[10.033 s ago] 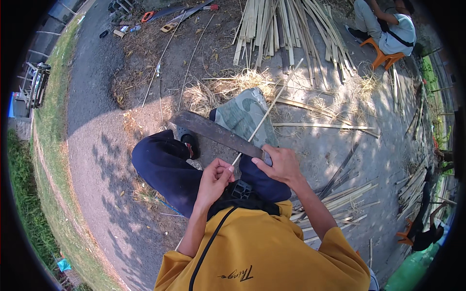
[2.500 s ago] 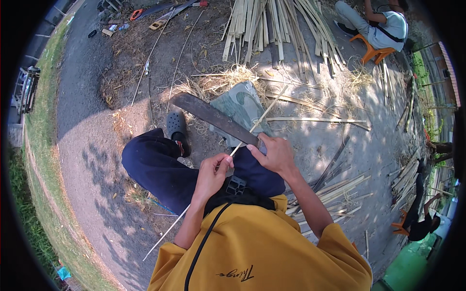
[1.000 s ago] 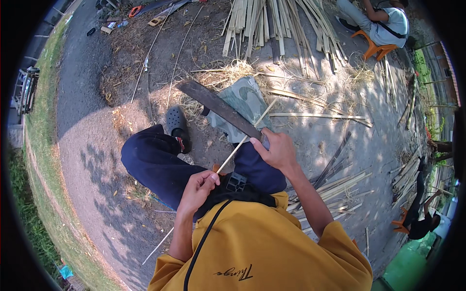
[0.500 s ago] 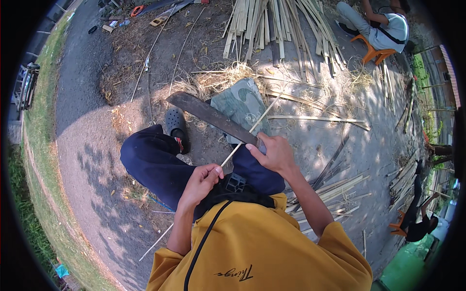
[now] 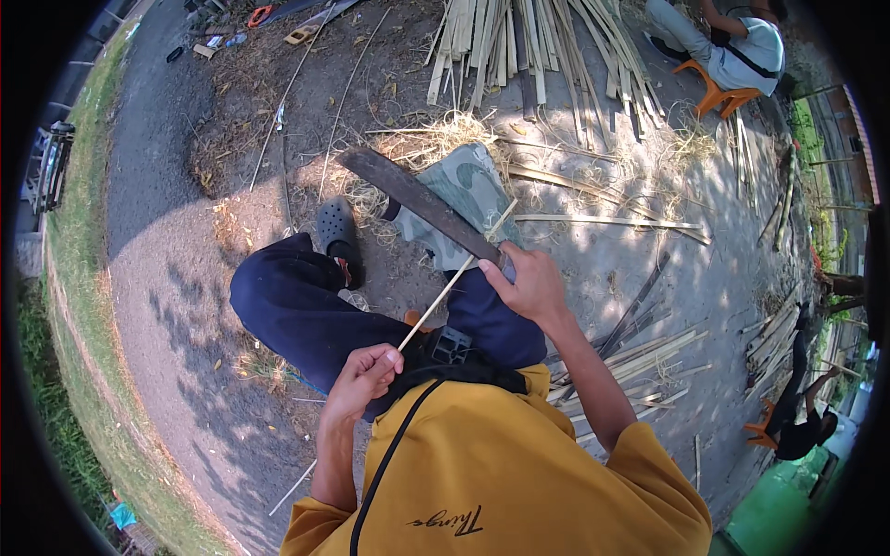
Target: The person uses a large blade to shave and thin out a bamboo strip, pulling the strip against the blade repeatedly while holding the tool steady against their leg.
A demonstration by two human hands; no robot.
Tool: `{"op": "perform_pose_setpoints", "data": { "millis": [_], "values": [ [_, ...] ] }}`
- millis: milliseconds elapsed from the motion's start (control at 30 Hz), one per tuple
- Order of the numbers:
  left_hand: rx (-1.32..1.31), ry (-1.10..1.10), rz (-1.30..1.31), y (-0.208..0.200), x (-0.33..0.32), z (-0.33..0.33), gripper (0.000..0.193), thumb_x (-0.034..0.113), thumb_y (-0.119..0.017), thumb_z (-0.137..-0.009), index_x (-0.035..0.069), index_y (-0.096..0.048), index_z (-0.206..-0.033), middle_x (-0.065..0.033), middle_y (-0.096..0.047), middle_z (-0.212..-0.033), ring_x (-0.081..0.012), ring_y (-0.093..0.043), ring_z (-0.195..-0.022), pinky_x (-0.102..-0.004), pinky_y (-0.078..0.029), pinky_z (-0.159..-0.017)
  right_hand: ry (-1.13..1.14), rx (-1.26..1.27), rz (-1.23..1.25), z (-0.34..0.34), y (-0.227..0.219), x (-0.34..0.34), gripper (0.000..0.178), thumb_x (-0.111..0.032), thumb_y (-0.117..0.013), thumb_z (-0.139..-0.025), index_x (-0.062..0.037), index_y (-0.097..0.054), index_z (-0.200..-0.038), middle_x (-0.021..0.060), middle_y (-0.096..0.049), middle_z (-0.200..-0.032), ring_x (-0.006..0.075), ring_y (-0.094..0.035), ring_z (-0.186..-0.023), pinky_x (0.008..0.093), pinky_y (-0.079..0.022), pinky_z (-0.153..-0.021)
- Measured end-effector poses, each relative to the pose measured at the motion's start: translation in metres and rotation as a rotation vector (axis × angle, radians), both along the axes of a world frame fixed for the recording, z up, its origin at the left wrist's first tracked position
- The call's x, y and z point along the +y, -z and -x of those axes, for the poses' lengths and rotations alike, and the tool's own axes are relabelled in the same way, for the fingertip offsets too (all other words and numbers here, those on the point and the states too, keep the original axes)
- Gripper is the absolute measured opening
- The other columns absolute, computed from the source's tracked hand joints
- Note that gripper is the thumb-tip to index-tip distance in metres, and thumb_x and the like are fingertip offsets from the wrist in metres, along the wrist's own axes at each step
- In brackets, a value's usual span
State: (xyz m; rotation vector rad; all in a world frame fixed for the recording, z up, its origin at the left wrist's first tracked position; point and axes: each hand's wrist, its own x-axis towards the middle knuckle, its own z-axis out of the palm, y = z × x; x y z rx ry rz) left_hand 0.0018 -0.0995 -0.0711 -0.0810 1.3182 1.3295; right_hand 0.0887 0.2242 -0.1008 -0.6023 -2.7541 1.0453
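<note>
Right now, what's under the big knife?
Under the big knife lies a greenish cloth over the knee, and the thin bamboo strip crosses beneath the blade near the right hand. The left hand pinches the strip. What the cloth covers stays hidden.

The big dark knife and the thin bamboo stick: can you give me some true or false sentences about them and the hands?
1. The right hand grips the long dark flat-bladed knife. True.
2. The left hand is empty. False: it pinches the thin pale bamboo strip.
3. The strip meets the blade near the right hand. True.
4. The pile of split bamboo slats lies on the person's lap. False: it lies on the ground ahead.
5. The black clog shoe is red. False.
</note>
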Motion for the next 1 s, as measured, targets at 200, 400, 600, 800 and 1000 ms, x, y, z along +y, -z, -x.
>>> {"op": "perform_pose_setpoints", "data": {
  "millis": [200, 400, 600, 800, 1000],
  "values": [
    [0.113, 0.008, 0.037, -0.007, -0.004, -0.001, 0.033, 0.029, -0.061, -0.111, 0.006, -0.063, -0.088, 0.0114, -0.036, -0.064, 0.0013, -0.025, -0.052, -0.0227, -0.017, -0.047, -0.007, 0.04, -0.013, 0.001, 0.007, -0.001, 0.046, -0.046, -0.069, -0.097, -0.0002, -0.072, -0.098, 0.0243, -0.06, -0.061, 0.0466, -0.064, -0.063, 0.0509, -0.049, -0.06],
    [0.165, 0.063, -0.014, 0.002, 0.026, 0.007, 0.029, 0.024, -0.057, -0.113, 0.007, -0.065, -0.091, 0.0103, -0.04, -0.068, 0.0007, -0.03, -0.056, -0.0221, -0.021, -0.05, -0.044, -0.061, 0.019, -0.003, -0.001, -0.002, 0.054, -0.055, -0.067, -0.097, -0.0019, -0.074, -0.106, 0.0261, -0.068, -0.069, 0.0472, -0.07, -0.069, 0.0541, -0.054, -0.063],
    [0.204, 0.065, -0.058, 0.016, 0.068, 0.013, 0.031, 0.027, -0.056, -0.114, 0.006, -0.063, -0.093, 0.0109, -0.038, -0.066, 0.0012, -0.026, -0.051, -0.022, -0.018, -0.047, -0.034, -0.039, 0.01, -0.005, -0.003, -0.003, 0.053, -0.055, -0.069, -0.096, -0.0027, -0.074, -0.105, 0.0246, -0.067, -0.067, 0.0457, -0.071, -0.068, 0.0536, -0.054, -0.062],
    [0.102, 0.032, -0.136, 0.028, 0.1, 0.018, 0.03, 0.028, -0.054, -0.115, 0.007, -0.062, -0.095, 0.011, -0.036, -0.065, 0.001, -0.025, -0.05, -0.0222, -0.018, -0.047, -0.055, -0.072, -0.006, -0.005, -0.012, -0.004, 0.048, -0.05, -0.071, -0.095, -0.0035, -0.072, -0.107, 0.0233, -0.066, -0.067, 0.0451, -0.07, -0.068, 0.0515, -0.052, -0.061],
    [0.04, 0.013, -0.145, 0.032, 0.096, 0.016, 0.03, 0.029, -0.054, -0.115, 0.007, -0.061, -0.094, 0.0115, -0.034, -0.064, 0.0007, -0.024, -0.05, -0.0229, -0.017, -0.046, -0.029, -0.028, 0.013, -0.001, -0.004, 0.0, 0.051, -0.053, -0.07, -0.095, -0.0025, -0.073, -0.101, 0.0239, -0.066, -0.065, 0.0455, -0.07, -0.068, 0.0534, -0.054, -0.061]
  ]
}}
